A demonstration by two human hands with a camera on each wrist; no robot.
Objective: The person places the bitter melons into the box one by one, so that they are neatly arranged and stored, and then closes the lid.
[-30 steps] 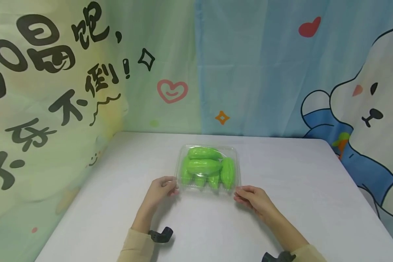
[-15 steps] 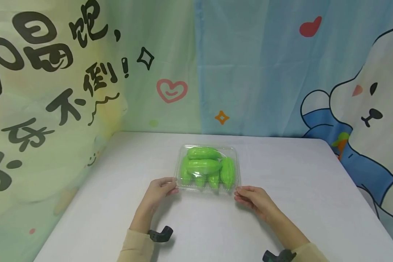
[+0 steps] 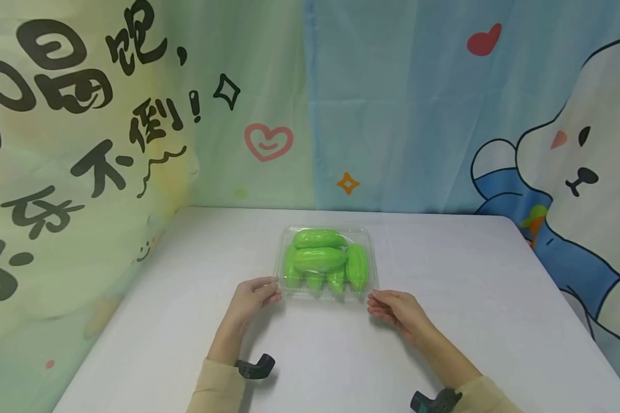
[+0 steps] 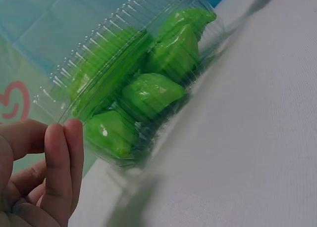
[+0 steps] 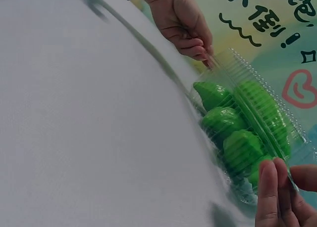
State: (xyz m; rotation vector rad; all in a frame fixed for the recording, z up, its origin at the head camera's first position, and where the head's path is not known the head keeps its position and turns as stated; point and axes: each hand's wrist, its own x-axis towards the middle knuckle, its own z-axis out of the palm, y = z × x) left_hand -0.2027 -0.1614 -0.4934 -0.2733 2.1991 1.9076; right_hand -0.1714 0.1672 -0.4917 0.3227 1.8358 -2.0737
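- Clear plastic clamshell box (image 3: 324, 261), lid closed, sits at centre of the head view on a white table (image 3: 470, 298), nearer the far edge than the near one.
- Inside the box: several bright green ridged toy gourds (image 3: 320, 259), piled; approx. four stand side by side along the near wall, two lie crosswise on top toward the back.
- Left hand (image 3: 250, 301) is at the box's near-left corner, lower centre-left of frame; fingers curled, thumb and fingertips (image 4: 62, 153) pinching the ribbed rim of that corner, seen close in the left wrist view.
- Right hand (image 3: 395, 310) is at the near-right corner, lower centre-right of frame; fingertips (image 5: 271, 187) and thumb pinch the lid edge there, shown at bottom right of the right wrist view.
- Both forearms come in from the bottom edge w/ beige sleeves (image 3: 214, 390); a black wrist mount (image 3: 255, 367) shows on the left arm, another on the right near the bottom edge.
- Box rests flat on the table; not lifted as far as the head view shows.
- Backdrop: pale green cloth w/ black characters (image 3: 67, 86) at upper left, a pink heart (image 3: 267, 140) at upper centre, blue cloth w/ a white cartoon bear (image 3: 584, 172) at right.
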